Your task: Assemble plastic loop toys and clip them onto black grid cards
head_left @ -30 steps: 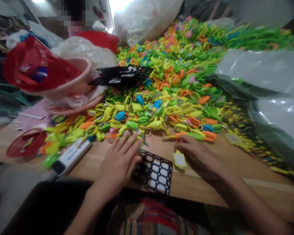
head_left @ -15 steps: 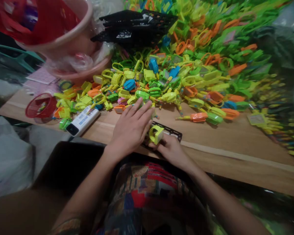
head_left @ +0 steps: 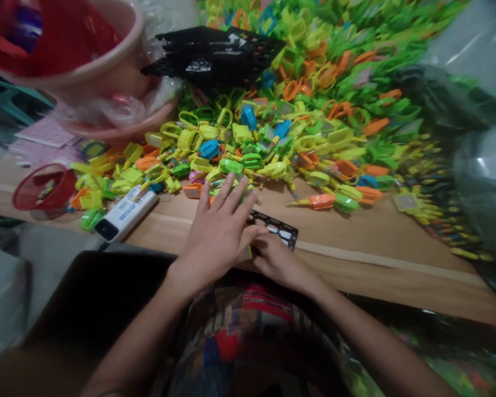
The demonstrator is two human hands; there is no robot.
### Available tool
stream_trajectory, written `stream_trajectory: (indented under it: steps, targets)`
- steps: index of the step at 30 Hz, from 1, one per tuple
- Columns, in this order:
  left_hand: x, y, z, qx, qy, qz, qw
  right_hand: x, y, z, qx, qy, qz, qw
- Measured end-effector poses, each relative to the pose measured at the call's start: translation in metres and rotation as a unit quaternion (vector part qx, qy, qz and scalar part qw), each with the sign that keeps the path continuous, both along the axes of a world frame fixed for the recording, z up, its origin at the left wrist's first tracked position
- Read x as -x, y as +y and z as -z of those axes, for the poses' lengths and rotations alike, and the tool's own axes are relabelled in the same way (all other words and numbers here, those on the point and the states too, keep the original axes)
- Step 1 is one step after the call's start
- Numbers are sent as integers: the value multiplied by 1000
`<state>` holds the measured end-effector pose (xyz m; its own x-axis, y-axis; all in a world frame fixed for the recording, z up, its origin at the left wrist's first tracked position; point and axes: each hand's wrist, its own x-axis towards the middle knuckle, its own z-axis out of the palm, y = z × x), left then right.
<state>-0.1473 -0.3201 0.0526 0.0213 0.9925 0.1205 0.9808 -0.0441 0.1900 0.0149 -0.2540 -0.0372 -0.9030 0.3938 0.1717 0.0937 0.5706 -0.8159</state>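
Note:
My left hand [head_left: 219,231] lies flat with its fingers stretched out, covering the near end of a black grid tray [head_left: 281,232] at the table's front edge. My right hand [head_left: 278,260] rests just right of it, fingers curled, their tips tucked under my left palm. A sliver of a yellow plastic tag [head_left: 248,253] shows between the two hands. Just beyond my left fingertips begins a big pile of yellow, green, orange and blue plastic tags [head_left: 273,138].
A stack of black grid trays [head_left: 215,52] sits on the pile at the back. Pink basins [head_left: 107,71] stand at the back left, with a small red basket [head_left: 41,187] and a white box [head_left: 124,212] in front. Grey plastic bags [head_left: 479,171] lie right. The wooden table [head_left: 376,248] shows bare wood.
My right hand brought a yellow tag from the table to the black grid. It is now mostly hidden under my left hand, which stayed on the grid. The view tilted down.

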Motion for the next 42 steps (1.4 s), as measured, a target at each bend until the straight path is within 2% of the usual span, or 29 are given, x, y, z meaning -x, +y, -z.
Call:
stream_trajectory:
  steps: [1,3,5,7,10,13,15,17,20,23,26,29,32,38,42]
  targets:
    - [0,0,1,-7,2,-2,1000,-4,10,-5,23,-8,7,1000]
    - [1,0,4,-21,7,-1,1000,-18,33,-12,30,-12,85,996]
    - [3,1,7,-37,11,4,999,-38,54,-14,-26,-31,215,976]
    - [4,1,9,-52,12,5,999,-59,68,-11,-97,-85,313,941]
    - [4,2,11,-63,13,2,998,-86,71,-4,-146,-158,356,909]
    - [4,2,12,-66,13,2,998,-103,61,-1,-152,-198,375,893]
    - [4,3,13,-68,12,3,998,-107,54,-1,-128,-212,399,883]
    - [4,3,13,-67,11,2,998,-105,50,-4,-75,-193,416,885]
    - [4,2,12,-60,9,2,998,-87,42,-8,12,-106,380,919]
    - [4,1,11,-55,4,1,998,-58,30,-11,100,-18,275,956]
    - [4,1,10,-51,-1,2,999,-27,17,-11,169,41,191,966]
    - [4,2,10,-45,-4,5,999,-7,10,-7,200,74,156,964]
    - [4,2,10,-41,-4,2,999,-2,7,0,184,72,127,972]
    - [2,0,5,-17,3,6,1000,-6,-2,15,38,59,95,993]
    - [-4,3,4,-14,17,19,1000,4,-4,12,-2,33,44,998]
